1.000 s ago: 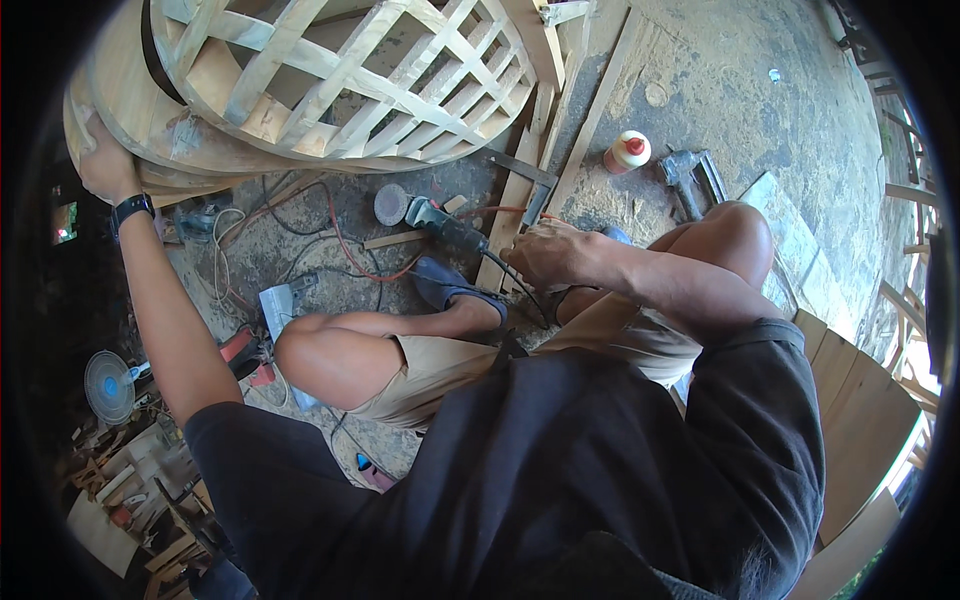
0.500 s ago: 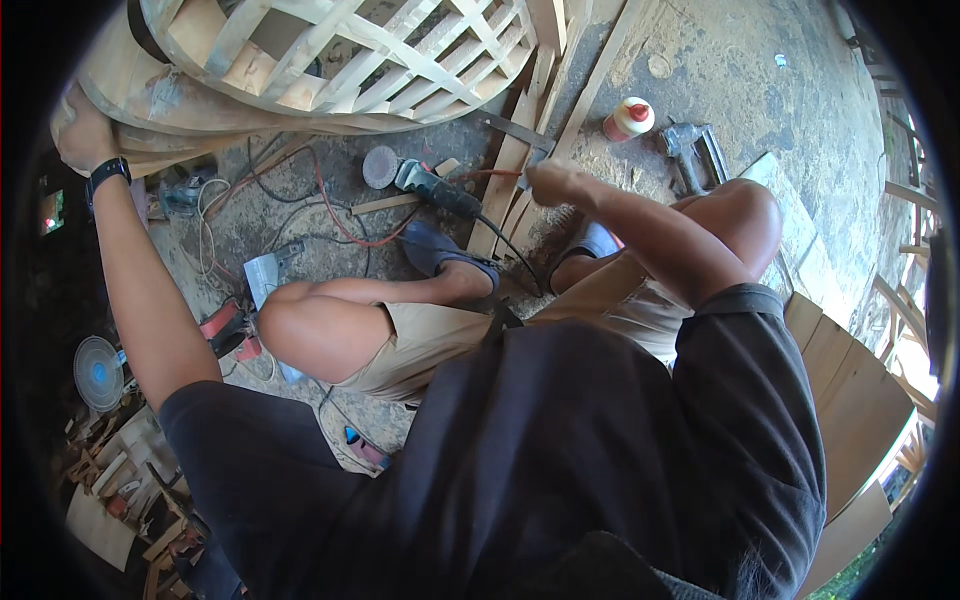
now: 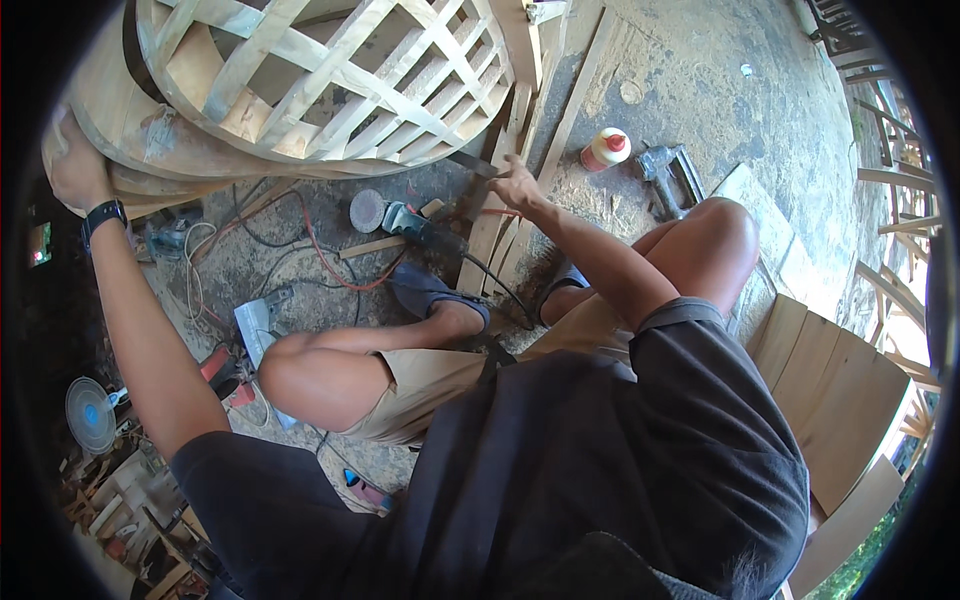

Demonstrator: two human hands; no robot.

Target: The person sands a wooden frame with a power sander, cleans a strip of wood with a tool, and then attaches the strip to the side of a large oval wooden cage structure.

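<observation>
A wooden piece of furniture with a lattice of crossed slats (image 3: 345, 75) and curved rims fills the upper left. At its far left end my left hand (image 3: 78, 165) is closed around the curved wooden edge. My right hand (image 3: 515, 187), at the right of the lattice piece, grips a tool with a flat metal blade (image 3: 473, 164), which looks like a handsaw. The blade points left, and its tip meets the lower right rim, where the end is hidden. The tool's handle is mostly covered by my fingers.
An angle grinder (image 3: 425, 230) with a round disc lies below the blade, among red and dark cords. Wood strips (image 3: 580, 95), a glue bottle (image 3: 606, 150) and a nail gun (image 3: 668, 180) are on the dusty floor to the right. A fan (image 3: 92, 413) stands far left.
My right hand and the blade have moved left and slightly down, bringing the blade to the lattice rim. My left hand stays on the wooden edge. The whole view has shifted a little.
</observation>
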